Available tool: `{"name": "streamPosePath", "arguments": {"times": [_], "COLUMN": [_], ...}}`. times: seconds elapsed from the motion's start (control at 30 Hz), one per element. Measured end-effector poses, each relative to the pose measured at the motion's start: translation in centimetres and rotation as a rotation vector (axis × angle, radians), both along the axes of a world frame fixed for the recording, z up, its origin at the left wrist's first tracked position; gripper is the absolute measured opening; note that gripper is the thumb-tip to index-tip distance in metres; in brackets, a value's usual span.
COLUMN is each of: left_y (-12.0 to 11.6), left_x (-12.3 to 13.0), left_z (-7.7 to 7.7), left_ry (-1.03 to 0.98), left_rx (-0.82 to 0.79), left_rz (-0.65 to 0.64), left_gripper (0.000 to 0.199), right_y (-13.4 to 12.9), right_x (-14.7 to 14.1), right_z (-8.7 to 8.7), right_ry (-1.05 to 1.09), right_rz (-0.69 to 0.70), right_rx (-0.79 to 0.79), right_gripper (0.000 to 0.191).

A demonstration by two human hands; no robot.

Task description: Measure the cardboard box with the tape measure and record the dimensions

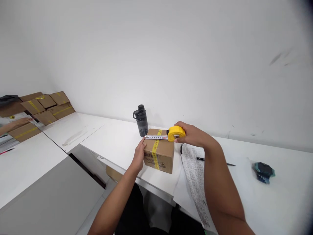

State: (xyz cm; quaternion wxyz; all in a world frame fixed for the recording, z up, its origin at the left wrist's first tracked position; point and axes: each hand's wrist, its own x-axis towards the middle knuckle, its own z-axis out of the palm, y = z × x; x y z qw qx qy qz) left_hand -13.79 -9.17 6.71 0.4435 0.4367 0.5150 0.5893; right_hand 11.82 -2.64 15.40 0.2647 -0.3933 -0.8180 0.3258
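Note:
A small cardboard box (pixel 164 149) with yellow tape stands on the white table in front of me. My right hand (pixel 189 133) grips a yellow tape measure (pixel 176 133) at the box's right top edge. Its drawn-out blade (pixel 157 137) lies across the top of the box, with the figures facing me. At the left end of the blade, my left hand (pixel 140 152) is closed around the box's left side, thumb near the blade's tip. Whether the fingers pinch the blade itself is too small to tell.
A dark bottle (pixel 141 121) stands behind the box. To the right lie printed sheets (pixel 194 169), a black pen (pixel 231 164) and a dark teal object (pixel 264 172). Taped cartons (pixel 46 103) are stacked at far left, near another person's hand (pixel 23 121).

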Motion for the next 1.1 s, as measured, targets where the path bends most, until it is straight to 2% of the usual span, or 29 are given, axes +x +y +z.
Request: {"name": "streamPosePath", "arguments": {"times": [0.17,0.5,0.77,0.9,1.1], "left_y": [0.1,0.3,0.5,0.3,0.3], "left_x": [0.4,0.4,0.4,0.4,0.2], "left_z": [0.0,0.2,0.0,0.0,0.0], "left_ry": [0.048,0.109,0.127,0.123,0.113], "left_rx": [0.033,0.032,0.046,0.067,0.075], "left_rz": [0.000,0.040,0.026,0.016,0.004], "left_gripper": [0.053,0.049,0.050,0.049,0.050], "right_y": [-1.3,-1.6,-2.0,-1.9,-1.7], "right_x": [0.5,3.5,2.3,2.4,2.5], "right_z": [0.2,-0.9,-1.0,-1.0,-0.7], "right_ry": [-0.046,-0.097,-0.099,-0.091,-0.037], "right_rz": [-0.067,-0.122,-0.133,-0.129,-0.047], "right_rx": [-0.033,-0.104,-0.045,-0.068,-0.058], "right_gripper": [0.032,0.031,0.033,0.035,0.044]}}
